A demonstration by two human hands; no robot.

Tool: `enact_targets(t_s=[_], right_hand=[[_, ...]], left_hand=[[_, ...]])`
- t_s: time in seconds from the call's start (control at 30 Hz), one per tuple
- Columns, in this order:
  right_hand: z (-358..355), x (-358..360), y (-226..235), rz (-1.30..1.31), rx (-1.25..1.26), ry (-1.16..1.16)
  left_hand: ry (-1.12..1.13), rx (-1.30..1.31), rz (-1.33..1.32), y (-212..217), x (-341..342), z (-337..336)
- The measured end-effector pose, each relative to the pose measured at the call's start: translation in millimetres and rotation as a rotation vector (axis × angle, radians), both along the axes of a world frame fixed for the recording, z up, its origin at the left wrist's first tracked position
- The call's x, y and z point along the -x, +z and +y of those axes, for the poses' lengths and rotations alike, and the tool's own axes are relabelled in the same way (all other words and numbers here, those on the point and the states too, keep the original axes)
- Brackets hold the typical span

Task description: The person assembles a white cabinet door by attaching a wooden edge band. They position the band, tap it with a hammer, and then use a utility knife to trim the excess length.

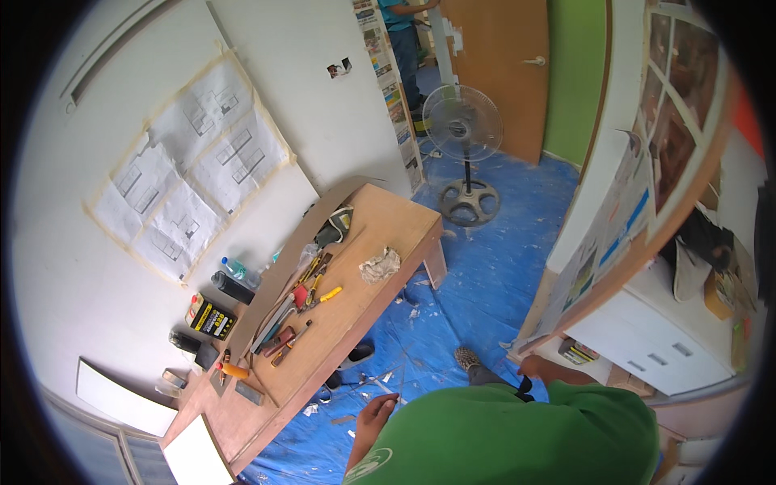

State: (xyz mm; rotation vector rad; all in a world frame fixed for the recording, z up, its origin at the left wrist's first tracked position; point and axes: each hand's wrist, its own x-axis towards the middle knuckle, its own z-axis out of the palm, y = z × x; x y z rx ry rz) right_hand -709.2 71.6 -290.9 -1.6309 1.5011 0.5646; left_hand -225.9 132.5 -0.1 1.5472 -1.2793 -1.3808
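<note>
My left hand [374, 414] hangs low in front of my green shirt [517, 440], over the blue floor sheet [485, 267], fingers loosely curled; whether it holds anything is unclear. It is a short way from the near edge of the wooden workbench [380, 291]. My right hand [537, 368] is mostly hidden behind my shirt, right at the bottom corner of a leaning wood-framed panel [614, 267]; its grip cannot be made out. My shoe [466, 357] shows between the two hands.
Loose on the bench lie yellow-handled pliers [322, 296], screwdrivers, a crumpled rag [380, 264], a black can [232, 287] and a yellow-and-black box [212, 318]. A standing fan [463, 129] is by the wooden door, where another person [402, 40] stands. White drawers [659, 343] are on the right.
</note>
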Motion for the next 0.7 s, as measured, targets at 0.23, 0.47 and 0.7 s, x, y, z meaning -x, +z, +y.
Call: enact_targets(t_s=[0.23, 0.47, 0.7], right_hand=[[-158, -4, -32, -0.319, 0.071, -0.231], [-309, 11, -15, -0.319, -0.145, -0.362], [-382, -25, 6, -0.148, -0.17, -0.013]], left_hand=[[0.06, 0.069, -0.213, 22, 37, -90], [0.332, 0.054, -0.227, 32, 74, -115], [0.645, -0.076, -0.141, 39, 94, -92]])
